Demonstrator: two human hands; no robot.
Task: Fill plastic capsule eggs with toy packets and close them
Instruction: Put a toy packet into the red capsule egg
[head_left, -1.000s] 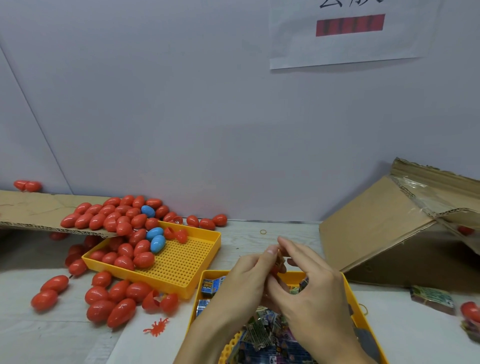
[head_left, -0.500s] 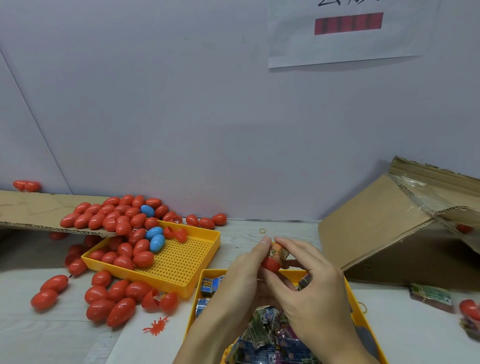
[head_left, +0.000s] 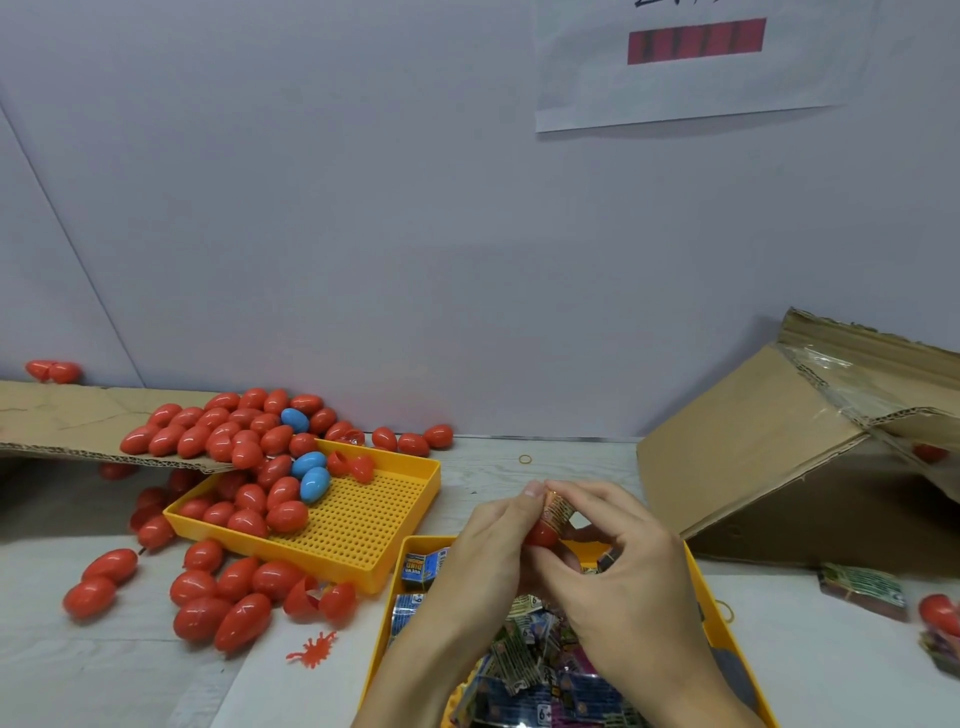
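Both hands meet above the far end of the near yellow tray (head_left: 724, 621), which sits at the desk's front edge and is heaped with toy packets (head_left: 524, 660). The left hand (head_left: 483, 561) curls its fingers round a red capsule half (head_left: 540, 535), thumb tip up against the rolled packet (head_left: 558, 512) that sticks out of its open mouth. The right hand (head_left: 628, 582) pinches that packet from the other side, forefinger arched over its top and thumb below. To the left, a second perforated yellow tray (head_left: 363, 525) holds closed red eggs (head_left: 260, 499) and two blue eggs (head_left: 311, 475) in its far left corner. More red eggs lie loose on the desk (head_left: 519, 462) in front of it and on a cardboard sheet (head_left: 62, 421) behind. A tilted cardboard box (head_left: 769, 452) stands at the right edge.
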